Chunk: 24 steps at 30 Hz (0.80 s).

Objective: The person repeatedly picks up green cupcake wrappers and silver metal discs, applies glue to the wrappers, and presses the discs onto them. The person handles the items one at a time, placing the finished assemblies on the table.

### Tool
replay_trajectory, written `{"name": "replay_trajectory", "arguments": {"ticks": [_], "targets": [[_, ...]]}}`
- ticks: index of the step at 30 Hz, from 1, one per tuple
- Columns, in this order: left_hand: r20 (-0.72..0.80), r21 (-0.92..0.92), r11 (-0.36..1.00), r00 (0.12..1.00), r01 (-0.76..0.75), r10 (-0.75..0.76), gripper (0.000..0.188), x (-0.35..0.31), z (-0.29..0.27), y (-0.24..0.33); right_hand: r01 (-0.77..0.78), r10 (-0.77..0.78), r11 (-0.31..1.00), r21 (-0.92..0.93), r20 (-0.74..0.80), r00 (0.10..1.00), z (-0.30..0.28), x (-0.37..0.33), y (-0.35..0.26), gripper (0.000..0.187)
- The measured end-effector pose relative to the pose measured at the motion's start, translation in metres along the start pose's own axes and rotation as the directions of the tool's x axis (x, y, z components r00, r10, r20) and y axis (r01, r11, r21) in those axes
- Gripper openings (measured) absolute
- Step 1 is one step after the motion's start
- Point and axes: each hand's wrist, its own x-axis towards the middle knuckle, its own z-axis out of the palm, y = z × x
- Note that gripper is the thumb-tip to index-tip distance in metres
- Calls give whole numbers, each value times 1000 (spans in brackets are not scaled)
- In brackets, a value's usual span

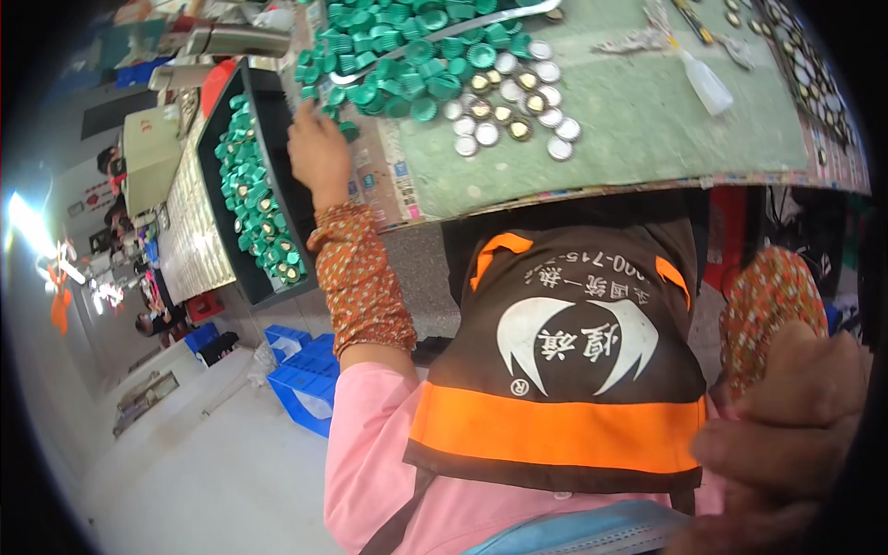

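My left hand (319,153) is at the left edge of the worktable, beside a heap of green fluted caps (421,69). Its fingers look loosely bent and apart, and I make out nothing held in them. A single green cap (349,130) lies right by these fingers. My right hand (786,425) is raised close to the camera at the lower right, blurred, with curled fingers; whatever they may grip is hidden. Right of the heap lie several round discs (511,91), some white and some gold-centred with dark rims.
Beside my left forearm a black tray (301,208) contains green caps and gold-centred pieces. A white squeeze bottle (708,83) and a yellow-black cutter (692,20) lie on the green table mat (638,139). More discs (809,69) fill the far right. Blue crates (310,379) stand on the floor.
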Motion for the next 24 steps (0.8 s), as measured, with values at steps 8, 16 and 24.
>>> {"name": "replay_trajectory", "arguments": {"ticks": [8,16,24], "targets": [[130,-497,863,991,92,-30,23,-3,16,12,-134,132,990,47,49,990,-10,14,-9,24],[-6,-700,710,994,72,-107,22,-32,21,44,-223,227,971,-87,37,973,3,36,-11,24],[-207,-765,639,970,-77,-131,18,-32,10,36,187,-229,969,-160,-301,926,-9,-11,-5,23]]}}
